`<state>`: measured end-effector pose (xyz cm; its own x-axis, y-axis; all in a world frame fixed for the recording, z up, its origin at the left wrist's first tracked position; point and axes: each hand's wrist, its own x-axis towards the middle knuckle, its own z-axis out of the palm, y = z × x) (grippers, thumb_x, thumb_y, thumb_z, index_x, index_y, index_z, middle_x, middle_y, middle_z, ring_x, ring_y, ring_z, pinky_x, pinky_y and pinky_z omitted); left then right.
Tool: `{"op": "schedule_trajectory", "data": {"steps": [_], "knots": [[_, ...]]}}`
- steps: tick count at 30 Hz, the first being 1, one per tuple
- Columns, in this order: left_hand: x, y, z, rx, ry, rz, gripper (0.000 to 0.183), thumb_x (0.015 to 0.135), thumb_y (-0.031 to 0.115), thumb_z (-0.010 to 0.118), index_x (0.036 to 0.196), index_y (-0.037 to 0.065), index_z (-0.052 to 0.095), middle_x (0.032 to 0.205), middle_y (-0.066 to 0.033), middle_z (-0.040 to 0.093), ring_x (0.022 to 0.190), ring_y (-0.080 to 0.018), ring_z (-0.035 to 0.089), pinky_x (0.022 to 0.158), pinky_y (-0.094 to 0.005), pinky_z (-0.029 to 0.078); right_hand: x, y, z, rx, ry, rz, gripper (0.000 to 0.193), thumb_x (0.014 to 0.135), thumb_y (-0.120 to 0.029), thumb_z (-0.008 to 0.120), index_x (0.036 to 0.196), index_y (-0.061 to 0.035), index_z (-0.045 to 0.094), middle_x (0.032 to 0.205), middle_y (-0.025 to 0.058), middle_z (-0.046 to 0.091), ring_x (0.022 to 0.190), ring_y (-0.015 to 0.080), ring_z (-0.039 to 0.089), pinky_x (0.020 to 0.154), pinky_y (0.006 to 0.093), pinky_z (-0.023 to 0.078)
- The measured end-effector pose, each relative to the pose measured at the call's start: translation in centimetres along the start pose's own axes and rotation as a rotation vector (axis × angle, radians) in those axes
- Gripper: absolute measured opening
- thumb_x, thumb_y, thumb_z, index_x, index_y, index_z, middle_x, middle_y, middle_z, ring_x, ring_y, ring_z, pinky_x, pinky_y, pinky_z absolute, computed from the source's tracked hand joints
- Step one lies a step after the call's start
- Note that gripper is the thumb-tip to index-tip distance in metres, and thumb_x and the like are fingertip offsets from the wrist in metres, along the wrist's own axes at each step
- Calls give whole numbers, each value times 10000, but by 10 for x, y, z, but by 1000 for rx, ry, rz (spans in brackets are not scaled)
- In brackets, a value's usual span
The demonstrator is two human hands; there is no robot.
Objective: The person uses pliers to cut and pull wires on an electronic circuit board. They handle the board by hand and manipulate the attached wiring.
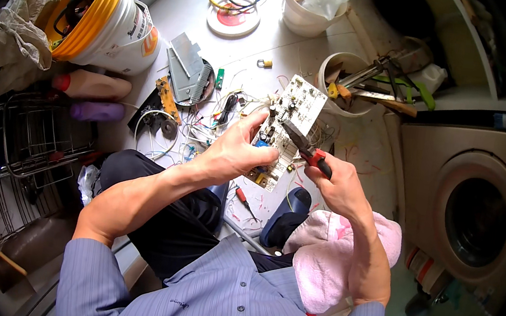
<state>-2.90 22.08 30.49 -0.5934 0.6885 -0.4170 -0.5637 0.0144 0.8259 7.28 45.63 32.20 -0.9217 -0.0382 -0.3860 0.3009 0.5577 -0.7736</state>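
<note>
A white circuit board (pixel 306 109) with small parts on it is held up in front of me, tilted, its upper end pointing away to the right. My left hand (pixel 236 148) grips its left edge between thumb and fingers; some fingers are hidden behind it. My right hand (pixel 342 184) is closed round the red and black handles of a pair of pliers (pixel 305 145). The jaws reach over the upper middle of the board, near its dark components. Whether they pinch a component is too small to tell. Loose wires (pixel 203 128) lie on the floor beyond my left hand.
A red-handled screwdriver (pixel 244 198) lies by my slippered foot (pixel 287 215). Metal plates (pixel 183 66) and a tool bucket (pixel 337 74) stand beyond the board. A white and yellow bucket (pixel 114 30) is at far left, a wire rack (pixel 37 133) at left, a washing machine (pixel 463 201) at right.
</note>
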Motion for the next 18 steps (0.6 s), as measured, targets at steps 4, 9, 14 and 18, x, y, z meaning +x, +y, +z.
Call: {"op": "schedule_trajectory", "data": {"steps": [4, 9, 14, 18], "knots": [[2, -1, 0, -51, 59, 8, 747, 863, 27, 725, 1494, -132, 359, 1328, -117, 601, 1181, -150, 584, 1026, -295, 477, 0, 8, -4, 205, -142, 123, 264, 940, -181, 700, 1156, -30, 709, 749, 88, 622, 669, 153, 586, 648, 316, 491], [3, 11, 7, -33, 123, -18, 692, 877, 27, 711, 1478, -111, 397, 1316, -122, 612, 1163, -145, 606, 1013, -301, 491, 3, 12, -5, 315, -157, 181, 262, 949, -197, 688, 1146, -26, 719, 752, 33, 627, 652, 113, 578, 626, 303, 489], [8, 0, -11, -38, 263, 101, 536, 899, 19, 669, 1397, -68, 490, 1249, -116, 651, 1095, -142, 637, 973, -308, 520, 10, 8, -5, 286, -123, 279, 227, 953, -206, 680, 990, 17, 685, 738, 39, 630, 656, 105, 586, 614, 296, 487], [10, 13, -9, 454, 562, 369, 631, 887, 131, 696, 1416, -110, 451, 1308, -180, 611, 1177, -224, 598, 1054, -349, 475, 23, 22, 11, 140, -77, 361, 259, 934, -231, 652, 876, 21, 658, 709, 64, 668, 614, 147, 637, 591, 335, 499]]}}
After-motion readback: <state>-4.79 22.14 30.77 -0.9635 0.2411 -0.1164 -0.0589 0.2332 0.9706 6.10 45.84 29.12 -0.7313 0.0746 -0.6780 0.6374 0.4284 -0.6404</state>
